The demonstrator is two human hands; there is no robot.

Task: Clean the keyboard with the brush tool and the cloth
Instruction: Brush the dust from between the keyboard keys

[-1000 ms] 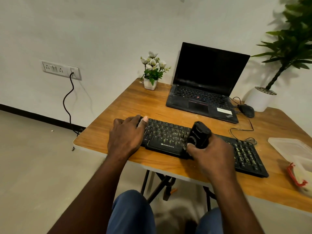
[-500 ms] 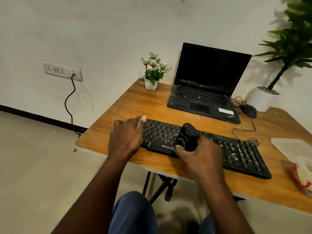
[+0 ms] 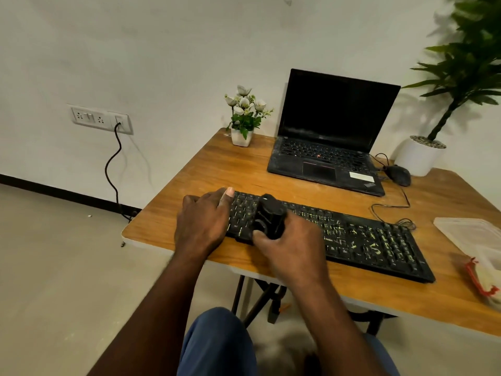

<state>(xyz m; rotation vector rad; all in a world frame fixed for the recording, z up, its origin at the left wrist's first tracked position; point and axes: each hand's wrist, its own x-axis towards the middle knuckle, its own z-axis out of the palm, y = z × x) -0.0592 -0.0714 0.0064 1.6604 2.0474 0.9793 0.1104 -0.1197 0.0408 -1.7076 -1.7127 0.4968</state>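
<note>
A long black keyboard (image 3: 360,237) lies across the wooden table (image 3: 222,169), its right half streaked with pale dust. My right hand (image 3: 294,246) grips a black brush tool (image 3: 269,217) and holds it on the keys near the keyboard's left end. My left hand (image 3: 204,217) rests on the keyboard's left edge, thumb on the top corner, fingers lying flat on the table side. The brush's bristles are hidden under the tool. No cloth is clearly visible.
A black laptop (image 3: 333,131) stands open at the back with a mouse (image 3: 398,175) and its cable beside it. A small flower pot (image 3: 242,119) sits back left, a large potted plant (image 3: 423,156) back right. A clear plastic box (image 3: 474,237) lies at the right edge.
My right hand has slid the brush tool leftward along the keyboard, from near the middle toward the left end. My left hand has stayed on the left edge.
</note>
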